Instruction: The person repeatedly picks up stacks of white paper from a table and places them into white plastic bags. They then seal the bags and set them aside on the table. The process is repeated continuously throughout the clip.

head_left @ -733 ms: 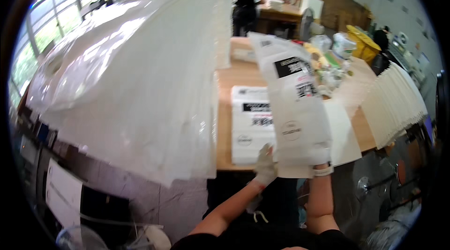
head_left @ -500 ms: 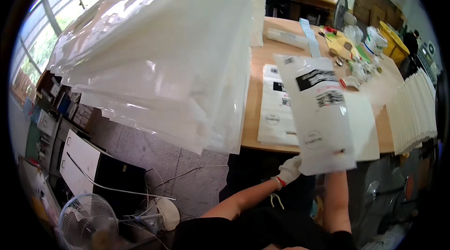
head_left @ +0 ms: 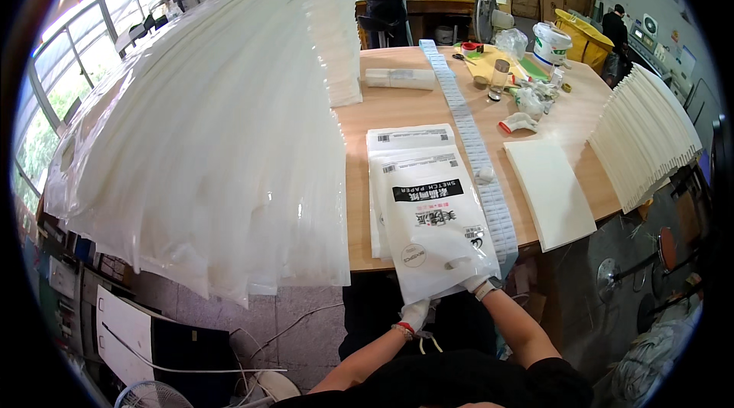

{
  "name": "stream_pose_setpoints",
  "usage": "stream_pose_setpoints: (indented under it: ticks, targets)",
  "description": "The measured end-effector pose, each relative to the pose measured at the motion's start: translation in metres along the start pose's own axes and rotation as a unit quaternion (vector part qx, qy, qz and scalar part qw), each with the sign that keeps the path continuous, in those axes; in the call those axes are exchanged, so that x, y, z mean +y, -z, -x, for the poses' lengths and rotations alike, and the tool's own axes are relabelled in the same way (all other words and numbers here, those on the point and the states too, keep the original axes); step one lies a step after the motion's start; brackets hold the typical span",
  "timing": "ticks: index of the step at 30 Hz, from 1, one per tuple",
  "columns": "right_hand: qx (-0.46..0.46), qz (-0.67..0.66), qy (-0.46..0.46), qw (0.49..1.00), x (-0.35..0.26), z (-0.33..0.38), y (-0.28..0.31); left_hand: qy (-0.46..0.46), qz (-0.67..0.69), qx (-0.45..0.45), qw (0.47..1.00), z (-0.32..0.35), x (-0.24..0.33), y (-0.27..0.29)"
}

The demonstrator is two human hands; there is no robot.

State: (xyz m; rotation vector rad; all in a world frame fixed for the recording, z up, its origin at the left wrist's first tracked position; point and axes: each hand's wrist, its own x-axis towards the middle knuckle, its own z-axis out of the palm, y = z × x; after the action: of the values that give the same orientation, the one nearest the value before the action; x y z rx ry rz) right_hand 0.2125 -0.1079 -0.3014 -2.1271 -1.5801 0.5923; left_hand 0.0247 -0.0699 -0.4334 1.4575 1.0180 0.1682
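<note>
A flat, translucent white plastic bag (head_left: pixel 428 228) with black print lies over the table's front edge, its lower end overhanging towards me. My left hand (head_left: pixel 414 315), in a white glove with a red cuff, is closed at the bag's lower left corner. At the lower right edge, my gloved right hand (head_left: pixel 478 284) grips the bag; its fingers are partly hidden under the plastic. Beneath the bag is a stack of similar printed bags (head_left: pixel 375 140). A long blue-white strip of labels (head_left: pixel 468 121) runs beside it, with a small white lump on top.
Large plastic-covered stacks of white sheets (head_left: pixel 229 140) fill the left. To the right are a white paper pile (head_left: pixel 547 186) and a fanned sheet stack (head_left: pixel 646 140). A spare glove (head_left: pixel 520 123), a glass jar (head_left: pixel 498 79) and a white bucket (head_left: pixel 550 45) stand farther back. People work beyond.
The bag has come down from in front of me onto the stack, uncovering the label strip. My right hand, hidden behind it before, now shows at its lower edge. The view has shifted.
</note>
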Motion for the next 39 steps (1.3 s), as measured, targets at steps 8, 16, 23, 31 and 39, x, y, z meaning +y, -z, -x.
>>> stream_pose_setpoints:
  ticks: [8, 16, 23, 31, 39]
  targets:
    - [-0.033, -0.038, -0.001, 0.999, -0.023, 0.108, 0.048, -0.221, -0.095, 0.246, 0.939, 0.088, 0.064, 0.096]
    - [0.290, -0.214, -0.356, 0.862, 0.105, 0.092, 0.087, -0.425, -0.254, 0.188, 0.848, 0.127, 0.153, 0.116]
    - [0.236, -0.316, -0.271, 0.878, 0.089, 0.059, 0.123, -0.119, 0.051, -0.118, 0.985, 0.012, 0.219, 0.015]
    - [0.153, -0.159, -0.258, 0.941, 0.081, 0.057, 0.169, 0.145, 0.185, -0.280, 0.931, -0.070, 0.280, -0.074]
    - [0.424, -0.038, 0.022, 0.905, 0.022, 0.048, 0.169, 0.061, 0.139, -0.259, 0.954, -0.070, 0.260, -0.076]
